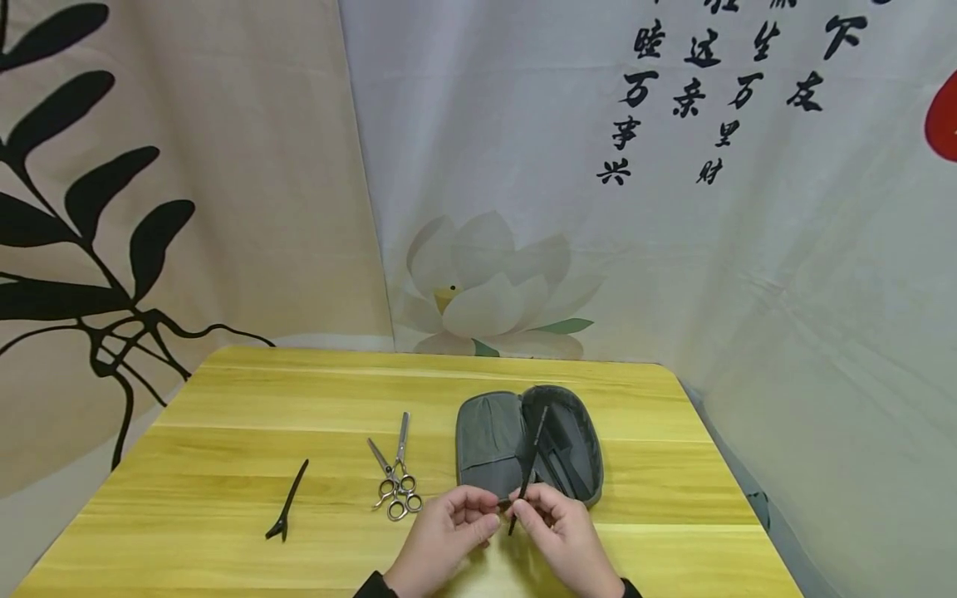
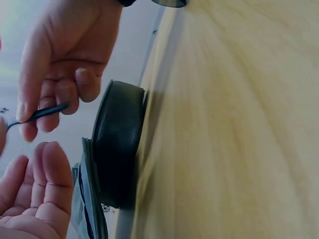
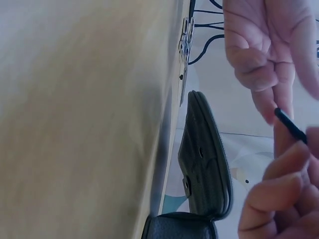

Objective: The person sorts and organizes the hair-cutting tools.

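My right hand (image 1: 561, 531) pinches a thin black comb (image 1: 532, 453) between thumb and fingers, and the comb stands slanted in front of an unzipped dark grey case (image 1: 489, 440). Its teeth cannot be made out. Close by on the left, my left hand (image 1: 452, 531) has its fingers loosely bent, holding nothing. In the left wrist view the left hand (image 2: 37, 194) lies below the comb (image 2: 47, 112), apart from it. The right wrist view has the comb's end (image 3: 284, 117) near the left fingers; whether they touch cannot be told.
Two pairs of silver hair scissors (image 1: 396, 477) lie crossed left of the case. Farther left is a black hair clip (image 1: 287, 502). The wooden table (image 1: 224, 415) ends at cloth hangings with a printed lotus (image 1: 486, 291) and black lettering.
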The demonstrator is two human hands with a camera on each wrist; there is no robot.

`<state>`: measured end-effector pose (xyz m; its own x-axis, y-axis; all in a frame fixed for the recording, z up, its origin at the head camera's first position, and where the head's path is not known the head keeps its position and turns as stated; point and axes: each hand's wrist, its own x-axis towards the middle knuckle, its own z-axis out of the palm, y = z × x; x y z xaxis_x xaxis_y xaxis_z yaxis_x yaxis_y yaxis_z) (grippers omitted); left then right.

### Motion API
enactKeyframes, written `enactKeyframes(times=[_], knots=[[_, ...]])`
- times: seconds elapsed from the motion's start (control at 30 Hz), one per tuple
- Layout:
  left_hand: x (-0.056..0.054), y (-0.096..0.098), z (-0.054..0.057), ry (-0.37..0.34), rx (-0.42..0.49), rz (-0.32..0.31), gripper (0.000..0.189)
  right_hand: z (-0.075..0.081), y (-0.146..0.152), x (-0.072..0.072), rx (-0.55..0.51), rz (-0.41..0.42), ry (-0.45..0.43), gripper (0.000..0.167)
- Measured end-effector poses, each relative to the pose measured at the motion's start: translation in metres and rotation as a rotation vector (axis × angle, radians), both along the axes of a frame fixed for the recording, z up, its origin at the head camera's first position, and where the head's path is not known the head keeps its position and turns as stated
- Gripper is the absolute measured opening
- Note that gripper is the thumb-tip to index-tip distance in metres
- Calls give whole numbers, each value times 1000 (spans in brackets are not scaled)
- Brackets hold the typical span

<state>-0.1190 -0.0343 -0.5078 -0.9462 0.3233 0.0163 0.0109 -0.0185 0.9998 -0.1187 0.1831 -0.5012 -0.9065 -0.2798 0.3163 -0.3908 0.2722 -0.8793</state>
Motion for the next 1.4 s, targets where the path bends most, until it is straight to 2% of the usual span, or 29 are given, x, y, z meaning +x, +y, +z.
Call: enactKeyframes(times=[0.2,0.33,0.43,0.53,0.67,0.87,0.97,1.07,1.23,1.3,1.4], knots=[[-2,-5,4,-3,108,38,44,-4,1,-1,55,72,89,13],[-6,-8,5,-54,202,123,43,-5,2,-2,99,89,145,13],[-9,-10,5,-90,237,203,40,-6,4,-3,130,92,168,14],[-11,-13,6,-121,258,258,33,-7,5,-3,154,85,183,14],[-12,-14,6,-146,285,284,27,-8,7,-4,162,84,177,14],[-12,-19,8,-134,322,319,32,-6,9,-4,171,83,133,16],[-12,-21,8,-138,328,325,34,-6,10,-4,176,71,150,15],[-12,-22,8,-150,329,325,35,-6,9,-5,195,15,270,13],[-12,-21,7,-196,353,333,39,-5,7,-8,234,-131,554,27],[-12,-20,7,-205,366,326,41,-5,7,-9,249,-167,618,27],[-11,-20,7,-197,375,302,47,-4,7,-8,288,-207,644,20]])
